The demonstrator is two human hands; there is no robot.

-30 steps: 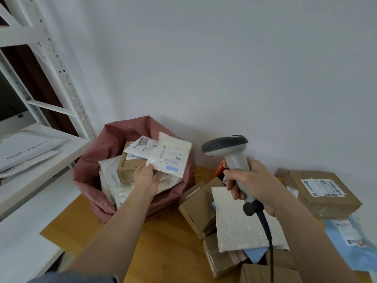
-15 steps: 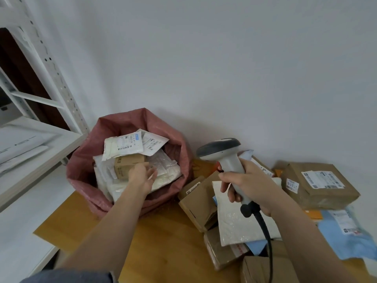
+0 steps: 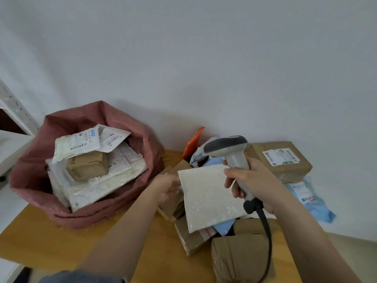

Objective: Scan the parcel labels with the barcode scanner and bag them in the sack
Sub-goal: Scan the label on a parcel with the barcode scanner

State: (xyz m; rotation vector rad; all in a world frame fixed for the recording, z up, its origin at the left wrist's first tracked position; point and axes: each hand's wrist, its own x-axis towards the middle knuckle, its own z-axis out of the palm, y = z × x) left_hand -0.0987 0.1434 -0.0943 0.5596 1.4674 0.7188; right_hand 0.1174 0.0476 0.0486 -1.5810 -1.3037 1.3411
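A wooden table (image 3: 61, 237) fills the lower part of the view, its pale brown top running back to a plain white wall (image 3: 204, 58). Over at the far left edge stands a white metal shelving rack (image 3: 14, 107), its perforated upright slanting and one white shelf board jutting in.

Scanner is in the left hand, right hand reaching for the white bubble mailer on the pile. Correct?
Hands are swapped. The head view shows the scanner gripped by the right hand, while the left hand reaches for the white bubble mailer on the pile.
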